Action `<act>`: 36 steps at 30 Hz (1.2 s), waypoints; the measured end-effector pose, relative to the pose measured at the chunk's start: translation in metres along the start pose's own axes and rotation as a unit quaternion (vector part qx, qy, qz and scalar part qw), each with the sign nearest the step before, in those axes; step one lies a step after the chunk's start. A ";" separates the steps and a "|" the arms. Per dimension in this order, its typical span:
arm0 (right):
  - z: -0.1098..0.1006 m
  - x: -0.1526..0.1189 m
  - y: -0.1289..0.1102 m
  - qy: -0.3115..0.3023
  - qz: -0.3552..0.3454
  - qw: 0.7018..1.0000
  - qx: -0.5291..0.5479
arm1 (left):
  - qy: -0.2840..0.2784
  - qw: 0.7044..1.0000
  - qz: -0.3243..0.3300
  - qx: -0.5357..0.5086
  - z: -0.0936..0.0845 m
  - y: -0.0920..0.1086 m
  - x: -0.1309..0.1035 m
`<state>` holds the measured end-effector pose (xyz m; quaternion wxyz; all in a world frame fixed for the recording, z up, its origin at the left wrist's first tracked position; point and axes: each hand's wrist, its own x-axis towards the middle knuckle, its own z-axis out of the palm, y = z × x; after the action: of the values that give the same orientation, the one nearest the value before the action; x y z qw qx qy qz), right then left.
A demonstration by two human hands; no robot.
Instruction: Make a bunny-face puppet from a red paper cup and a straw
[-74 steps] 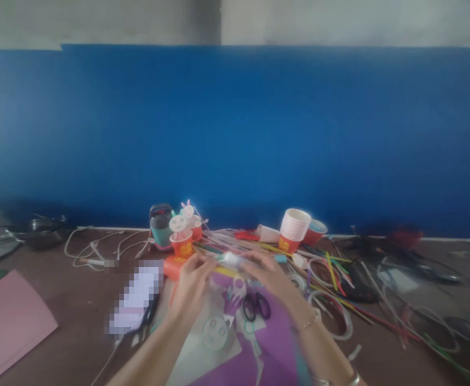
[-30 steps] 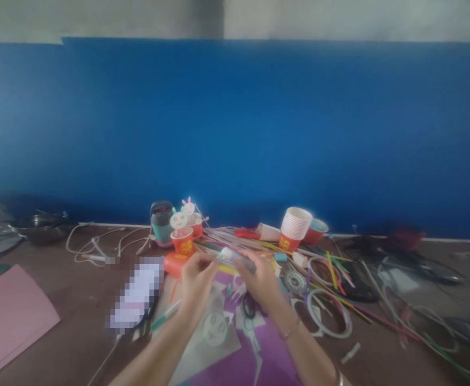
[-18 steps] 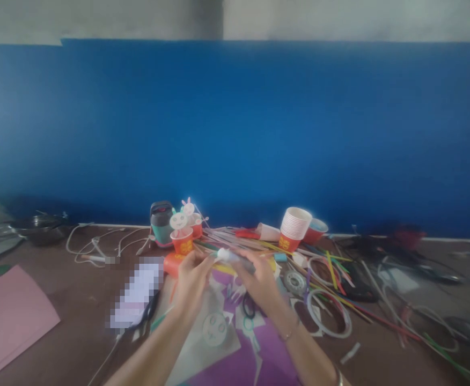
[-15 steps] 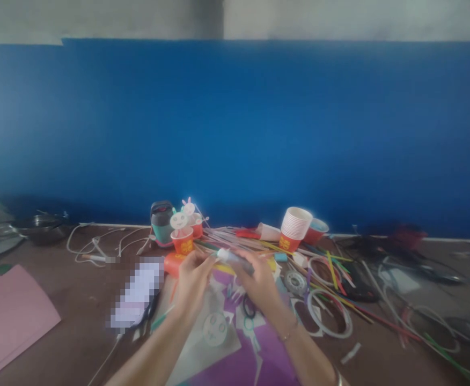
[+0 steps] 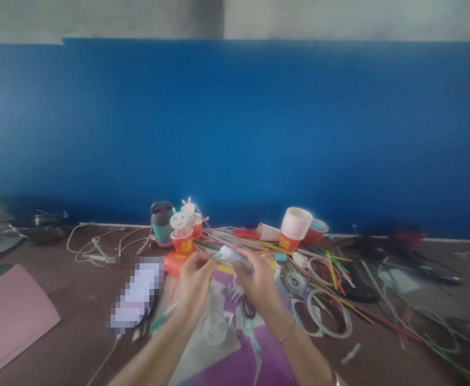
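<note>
My right hand [image 5: 259,281] is closed around a glue stick [image 5: 227,253], a pale cylinder whose white end points left. Just left of it, my left hand [image 5: 195,281] is pinched near that white end; a small pale teal piece [image 5: 218,257] shows at its fingertips, too blurred to name. Below both hands lies a round paper face [image 5: 214,329] on a white sheet [image 5: 190,354]. Purple paper [image 5: 235,370] spreads under my right forearm, with scissors [image 5: 248,308] on it.
Red paper cups [image 5: 183,242] with paper animal faces stand at the back, near a stack of cups [image 5: 297,222]. Pipe cleaners [image 5: 355,305] and a tape roll [image 5: 295,282] lie right. A blurred-out phone [image 5: 138,292] and pink paper [image 5: 13,321] lie left.
The glue stick has tilted slightly and shifted a little to the right. My two hands have moved only slightly; the things on the table stay put.
</note>
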<state>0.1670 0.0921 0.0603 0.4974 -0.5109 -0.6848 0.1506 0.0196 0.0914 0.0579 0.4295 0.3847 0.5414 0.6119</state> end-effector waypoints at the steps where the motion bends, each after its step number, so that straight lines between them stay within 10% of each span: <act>1: 0.000 0.000 0.000 0.009 -0.001 1.000 -0.003 | -0.001 1.000 -0.014 -0.005 0.000 0.000 0.001; 36: -0.005 0.000 -0.001 -0.032 -0.061 0.996 -0.050 | -0.023 0.997 -0.072 -0.035 -0.001 0.002 0.003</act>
<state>0.1707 0.0901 0.0629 0.4572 -0.4875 -0.7369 0.1015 0.0175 0.0939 0.0597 0.4977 0.3436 0.5360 0.5890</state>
